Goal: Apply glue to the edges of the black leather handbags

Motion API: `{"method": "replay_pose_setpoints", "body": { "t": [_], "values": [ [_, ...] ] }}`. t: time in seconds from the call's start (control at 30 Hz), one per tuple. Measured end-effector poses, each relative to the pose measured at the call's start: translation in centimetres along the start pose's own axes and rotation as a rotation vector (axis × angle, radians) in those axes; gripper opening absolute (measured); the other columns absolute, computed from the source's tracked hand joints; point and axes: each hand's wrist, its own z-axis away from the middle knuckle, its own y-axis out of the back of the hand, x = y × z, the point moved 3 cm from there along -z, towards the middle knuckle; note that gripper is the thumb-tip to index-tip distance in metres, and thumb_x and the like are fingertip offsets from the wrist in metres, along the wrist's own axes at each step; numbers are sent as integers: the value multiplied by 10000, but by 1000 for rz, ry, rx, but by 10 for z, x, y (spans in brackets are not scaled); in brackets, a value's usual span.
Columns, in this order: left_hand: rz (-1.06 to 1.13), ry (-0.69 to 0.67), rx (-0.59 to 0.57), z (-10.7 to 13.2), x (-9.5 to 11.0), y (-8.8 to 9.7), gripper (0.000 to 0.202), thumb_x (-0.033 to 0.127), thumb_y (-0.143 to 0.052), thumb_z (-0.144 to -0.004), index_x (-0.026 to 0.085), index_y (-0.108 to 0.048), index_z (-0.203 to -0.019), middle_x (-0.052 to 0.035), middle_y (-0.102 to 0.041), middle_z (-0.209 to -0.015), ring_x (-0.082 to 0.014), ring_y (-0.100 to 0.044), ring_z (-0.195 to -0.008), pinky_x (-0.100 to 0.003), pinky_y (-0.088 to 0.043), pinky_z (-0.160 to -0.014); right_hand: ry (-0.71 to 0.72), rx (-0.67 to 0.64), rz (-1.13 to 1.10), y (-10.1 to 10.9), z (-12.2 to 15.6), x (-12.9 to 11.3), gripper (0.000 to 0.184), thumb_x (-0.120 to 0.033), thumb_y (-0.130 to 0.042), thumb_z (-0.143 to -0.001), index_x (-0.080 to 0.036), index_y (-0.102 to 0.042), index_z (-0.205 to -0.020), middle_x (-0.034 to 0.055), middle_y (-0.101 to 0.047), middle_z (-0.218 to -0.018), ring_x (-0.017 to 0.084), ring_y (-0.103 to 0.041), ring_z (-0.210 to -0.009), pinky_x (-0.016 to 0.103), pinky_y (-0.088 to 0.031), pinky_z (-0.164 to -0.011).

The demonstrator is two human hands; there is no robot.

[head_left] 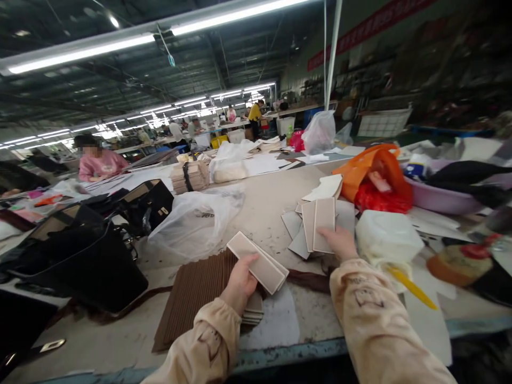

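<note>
My left hand [240, 282] is closed on a couple of cream rectangular panels [258, 261] with stitched-looking borders, held tilted above the table. Under and left of it lies a fanned row of brown panels [192, 298], with a few pale ones at its right end. My right hand [339, 243] grips another cream panel [324, 224], its fingers at the lower edge. That panel overlaps a second cream one and sits over a loose pile of grey pieces [298, 240]. Whether the right hand holds one panel or more, I cannot tell.
Black handbags [88, 261] stand at left beside a clear plastic bag [196, 218]. To the right are an orange bag [368, 178], a white plastic container [388, 237], a yellow-handled tool [414, 288] and a purple basin [440, 194]. A person in pink [102, 160] sits across the table.
</note>
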Motion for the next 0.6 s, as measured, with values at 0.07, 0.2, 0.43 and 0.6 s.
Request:
{"method": "replay_pose_setpoints", "body": {
  "t": [0.07, 0.2, 0.43, 0.6],
  "values": [
    [-29, -31, -7, 0, 2, 1, 210, 2, -589, -721, 115, -599, -898, -31, -677, -726, -153, -634, -627, -286, -532, -689, 37, -24, 8, -2, 8, -5, 272, -340, -701, -635, -146, -649, -818, 172, -693, -1030, 373, -525, -1187, 402, -495, -877],
    [-71, -44, -61, 2, 0, -4, 237, 24, -637, -719, 90, -631, -947, -75, -708, -822, -183, -660, -709, -322, -544, -762, 96, -347, -56, -35, 47, -19, 382, -423, -637, -719, -143, -680, -976, 112, -725, -940, 287, -674, -894, 356, -543, -732],
    [6, -165, -290, 16, 7, -40, 560, 566, -391, -923, 112, -641, -1134, -140, -698, -1057, -262, -651, -994, -375, -521, -880, 315, -599, -56, -94, 102, -16, 458, -301, -723, -669, -168, -620, -1095, 65, -694, -1041, 248, -626, -985, 391, -475, -924],
    [-171, -535, -376, 15, 26, -59, 602, 657, -464, -857, 173, -598, -1189, -105, -646, -1197, -237, -579, -1150, -302, -482, -906, 578, -369, -96, -95, 98, -22, 654, -216, -630, -748, -183, -406, -1362, 93, -580, -1292, 226, -536, -1180, 378, -390, -1037]
  ]
}}
